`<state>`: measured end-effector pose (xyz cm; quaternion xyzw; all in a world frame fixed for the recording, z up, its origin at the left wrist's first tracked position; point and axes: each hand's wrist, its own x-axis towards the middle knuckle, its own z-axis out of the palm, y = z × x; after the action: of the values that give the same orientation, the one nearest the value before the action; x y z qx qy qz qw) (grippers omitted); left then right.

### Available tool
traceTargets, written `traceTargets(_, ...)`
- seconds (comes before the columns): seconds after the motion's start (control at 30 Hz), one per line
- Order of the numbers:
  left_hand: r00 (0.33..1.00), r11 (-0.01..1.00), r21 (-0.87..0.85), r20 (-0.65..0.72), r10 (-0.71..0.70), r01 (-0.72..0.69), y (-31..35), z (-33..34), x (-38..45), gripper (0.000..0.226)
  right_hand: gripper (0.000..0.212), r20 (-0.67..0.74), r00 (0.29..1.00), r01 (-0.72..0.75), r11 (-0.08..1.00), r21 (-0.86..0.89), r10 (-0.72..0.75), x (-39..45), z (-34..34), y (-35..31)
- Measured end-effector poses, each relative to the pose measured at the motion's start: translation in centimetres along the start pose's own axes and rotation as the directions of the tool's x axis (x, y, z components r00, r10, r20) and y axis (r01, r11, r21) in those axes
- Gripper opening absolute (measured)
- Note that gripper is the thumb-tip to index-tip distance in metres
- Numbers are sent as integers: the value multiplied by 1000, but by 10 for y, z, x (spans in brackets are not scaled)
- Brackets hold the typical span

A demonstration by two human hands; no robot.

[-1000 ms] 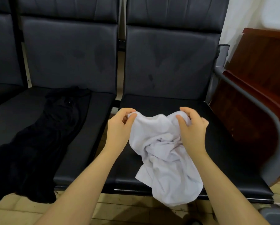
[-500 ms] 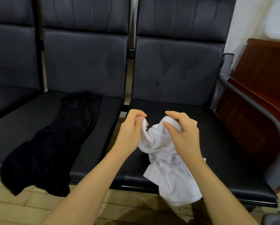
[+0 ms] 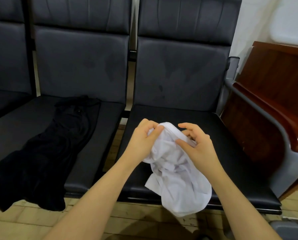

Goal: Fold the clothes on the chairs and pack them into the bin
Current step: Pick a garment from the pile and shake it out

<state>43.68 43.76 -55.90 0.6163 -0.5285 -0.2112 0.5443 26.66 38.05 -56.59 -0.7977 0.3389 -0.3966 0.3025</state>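
A crumpled white garment (image 3: 176,177) hangs over the front of the right black chair seat (image 3: 231,153). My left hand (image 3: 143,141) pinches its top edge on the left side. My right hand (image 3: 198,144) is on the top of the cloth to the right, fingers spread and bent, thumb against the fabric. Whether it has hold of the cloth I cannot tell. A black garment (image 3: 46,153) lies stretched along the middle chair seat (image 3: 106,135), its lower end drooping over the front edge. A grey bin's corner (image 3: 290,230) shows at the bottom right.
Dark padded chair backs (image 3: 179,66) stand behind the seats. A grey metal armrest (image 3: 259,108) runs along the right chair. Beyond it stands red-brown wooden furniture (image 3: 274,94). Pale wooden floor (image 3: 136,217) lies below the seats.
My hands have come closer together at the top of the white garment, bunching it. My right hand's fingers have loosened and spread. The view has shifted to the left.
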Motion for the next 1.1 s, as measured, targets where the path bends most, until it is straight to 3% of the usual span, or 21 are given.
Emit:
traceTargets(0.13, 976, 996, -9, -203, -84, 83, -6, -10, 7, 16, 35, -7, 998, -68, 998, -10, 68, -2, -11, 10)
traceTargets(0.3, 963, 990, 133, -268, -15, 52, -4, -7, 9, 31, 31, -73, 996, -41, 991, 128, 51, -2, -17, -1)
traceTargets(0.47, 938, 984, 168, -348, -1, 63, -10, -5, 11, 27, 34, -84, 996, -26, 997, 70, 32, -2, -19, -5)
traceTargets(0.53, 954, 973, 231, -292, 73, -4, -10, -7, 10, 20, 34, -90, 995, -33, 998, 51, 37, -2, -22, -5)
traceTargets(0.63, 983, 949, 255, 24, 183, -184, -8, 0, 5, 47, 37, -95, 995, -2, 998, 63, 8, -3, -24, -10)
traceTargets(0.7, 957, 910, 323, 209, 201, -261, -5, 11, -2, 46, 39, -76, 997, 40, 997, 65, -35, -4, -23, -15)
traceTargets(0.77, 933, 884, 350, 294, 209, -309, -5, 22, -7, 39, 41, -57, 996, 69, 995, 66, -65, -6, -23, -19)
traceTargets(0.93, 963, 972, 151, 226, 145, -182, -4, 29, -3, 10, 36, -44, 998, 53, 993, 106, -49, -7, -29, -20)
traceTargets(1.03, 979, 993, 76, 186, 76, -92, -1, 23, 1, 10, 31, -42, 999, -19, 994, 106, 24, -7, -34, -11)
traceTargets(1.1, 995, 998, 36, 86, 51, -54, 0, 19, 2, 13, 31, -61, 997, -46, 993, 112, 53, -7, -37, -6)
